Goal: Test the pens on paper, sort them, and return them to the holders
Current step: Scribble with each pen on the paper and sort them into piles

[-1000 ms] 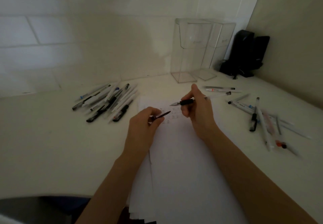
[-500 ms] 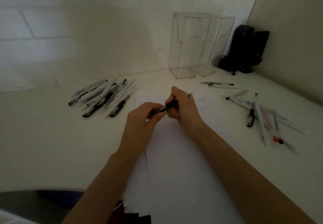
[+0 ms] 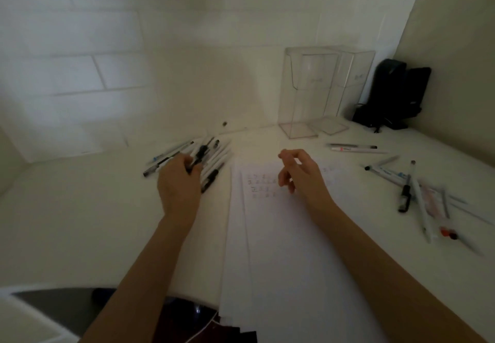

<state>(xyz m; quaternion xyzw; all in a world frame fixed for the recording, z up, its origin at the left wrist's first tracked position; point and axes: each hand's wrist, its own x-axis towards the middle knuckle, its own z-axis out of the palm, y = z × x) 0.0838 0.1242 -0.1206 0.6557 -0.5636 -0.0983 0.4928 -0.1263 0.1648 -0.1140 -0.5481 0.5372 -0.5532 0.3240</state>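
Two heaps of pens are flanking the paper (image 3: 281,235) on the desk (image 3: 80,222): left pile (image 3: 217,155) at ten o'clock, right pile (image 3: 417,192) at three.

Left hand (image 3: 179,182) is curling round a black pen (image 3: 200,154) over the left pile, though blur is hiding the fingertips. Right hand (image 3: 300,174) is hovering empty above the test scribbles (image 3: 261,183), fingers loosely bent.

Clear holders (image 3: 308,91) are standing at one o'clock, well apart from both hands.

Judgement: sorting is under way. Laying the pen parallel to its neighbours is looking wise, so nothing is rolling onto the sheet.
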